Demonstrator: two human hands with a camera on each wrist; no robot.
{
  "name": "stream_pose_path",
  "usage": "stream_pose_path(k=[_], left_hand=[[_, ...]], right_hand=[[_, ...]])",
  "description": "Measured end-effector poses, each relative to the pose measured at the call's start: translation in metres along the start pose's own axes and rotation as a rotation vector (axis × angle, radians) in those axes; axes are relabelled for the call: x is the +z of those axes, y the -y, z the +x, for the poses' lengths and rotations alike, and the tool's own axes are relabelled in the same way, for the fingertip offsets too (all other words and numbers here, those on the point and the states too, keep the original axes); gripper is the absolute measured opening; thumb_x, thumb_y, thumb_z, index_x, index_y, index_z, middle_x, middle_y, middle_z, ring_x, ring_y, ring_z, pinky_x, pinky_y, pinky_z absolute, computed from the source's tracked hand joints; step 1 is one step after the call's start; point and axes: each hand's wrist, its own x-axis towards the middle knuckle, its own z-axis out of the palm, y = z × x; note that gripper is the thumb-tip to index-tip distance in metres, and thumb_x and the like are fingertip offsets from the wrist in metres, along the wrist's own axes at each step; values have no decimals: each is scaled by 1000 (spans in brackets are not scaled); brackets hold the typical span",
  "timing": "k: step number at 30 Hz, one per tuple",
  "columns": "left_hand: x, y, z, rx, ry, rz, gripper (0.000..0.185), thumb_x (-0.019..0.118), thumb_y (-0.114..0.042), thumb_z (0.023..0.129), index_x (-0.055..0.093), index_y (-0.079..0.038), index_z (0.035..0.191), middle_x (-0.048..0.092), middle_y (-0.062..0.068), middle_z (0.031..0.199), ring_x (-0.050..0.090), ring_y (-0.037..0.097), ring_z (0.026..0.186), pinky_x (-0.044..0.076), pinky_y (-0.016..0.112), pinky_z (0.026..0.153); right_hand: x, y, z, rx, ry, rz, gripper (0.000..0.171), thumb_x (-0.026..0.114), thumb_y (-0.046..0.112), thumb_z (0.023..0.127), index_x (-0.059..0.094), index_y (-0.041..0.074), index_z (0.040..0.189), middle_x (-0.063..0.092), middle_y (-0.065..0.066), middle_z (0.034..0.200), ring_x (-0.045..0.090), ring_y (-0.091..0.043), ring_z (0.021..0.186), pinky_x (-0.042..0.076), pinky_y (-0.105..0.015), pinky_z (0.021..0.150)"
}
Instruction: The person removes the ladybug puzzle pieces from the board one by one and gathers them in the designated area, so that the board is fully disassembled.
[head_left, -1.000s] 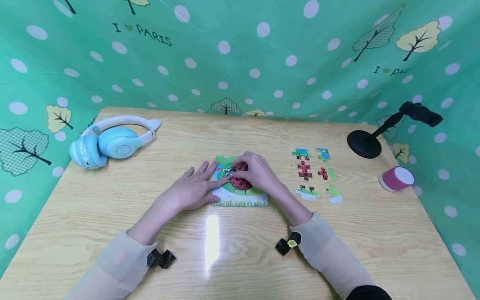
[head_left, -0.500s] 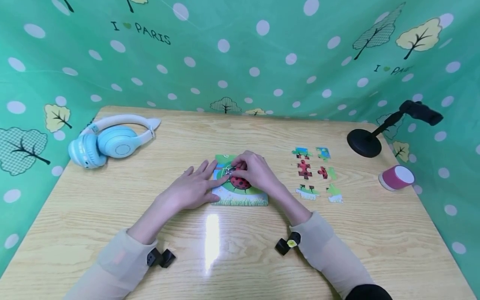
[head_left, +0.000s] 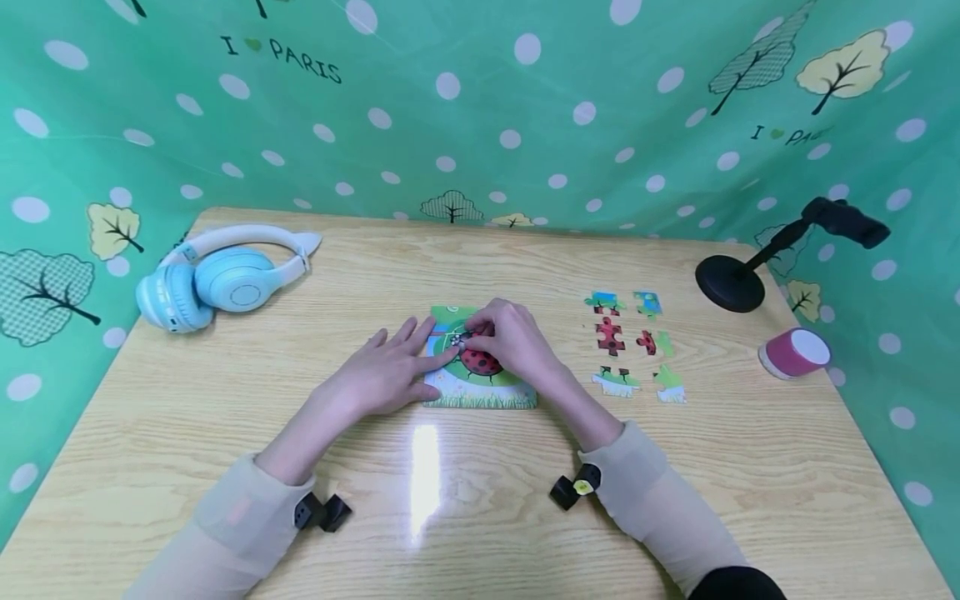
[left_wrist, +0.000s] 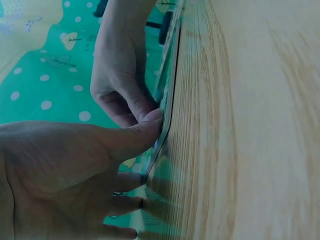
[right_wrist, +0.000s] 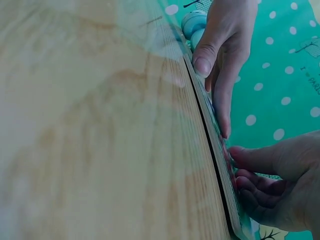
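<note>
The ladybird puzzle board (head_left: 480, 385) lies mid-table. The right hand (head_left: 510, 342) curls its fingertips on a piece over the picture, seemingly prising it out; the left hand (head_left: 386, 375) lies flat with straight fingers, pinning the board's left edge. Six loose pieces (head_left: 630, 346) lie to the right. Next comes a clean lift while the board is held down.

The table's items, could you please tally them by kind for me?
Loose puzzle pieces: 6
Puzzle board: 1
Headphones: 1
Black stand: 1
Pink tape roll: 1
Total: 10
</note>
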Motion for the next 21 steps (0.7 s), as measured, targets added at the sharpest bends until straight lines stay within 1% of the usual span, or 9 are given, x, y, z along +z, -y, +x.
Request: stream_pose_path(k=[8,13,21], left_hand=[[0,-1,1,-5,4,2,63,59,-44,102,37,-31,160,6,19,174,13,44,160,19,71,125],[0,-1,1,-8,5,2,62,59,-43,103,37,-31,160,7,18,174,14,44,160,19,70,125],[1,0,1,-3,-2,10,63,59,-44,102,37,-31,160,6,18,174,14,44,159,20,70,124]], right_hand=[[2,0,0,47,-5,53,21,83,17,87,79,6,105,70,-7,99,68,-16,85,57,-25,73],[3,-1,1,68,-18,91,18,83,15,88,78,6,103,70,-8,98,67,-17,84,56,-25,71],[4,-2,0,60,-33,100,15,83,12,87,78,7,100,72,-7,96,67,-16,82,56,-24,71]])
